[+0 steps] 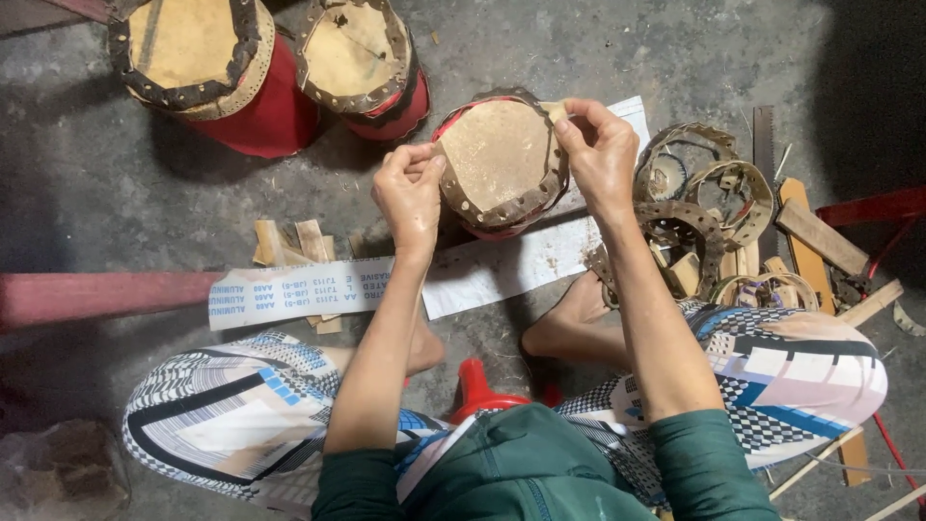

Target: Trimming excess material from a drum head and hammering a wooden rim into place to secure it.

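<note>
drum (497,154), small and red-bodied with a tan skin head, sits tilted between my two hands, just above the white printed strip (386,280) on the concrete floor (87,174). a dark band punched with holes (511,205) rings the skin. my left hand (410,193) is closed on the near left edge, thumb and fingers pinching the band against the skin. my right hand (600,150) is closed too, fingertips nipping a small tan strip at the top right of the rim.

to do this well, i judge the left pinch must hold the band flat so the skin does not wrinkle while the right works the strip. pull evenly, along the rim rather than up from it, or the band may lift off the holes. keep the drum braced and tilted toward me so i can see the edge.

two more red drums (251,77) stand well apart at the top. loose punched rings (709,193) and wood scraps (294,241) lie near, right and left.
</note>
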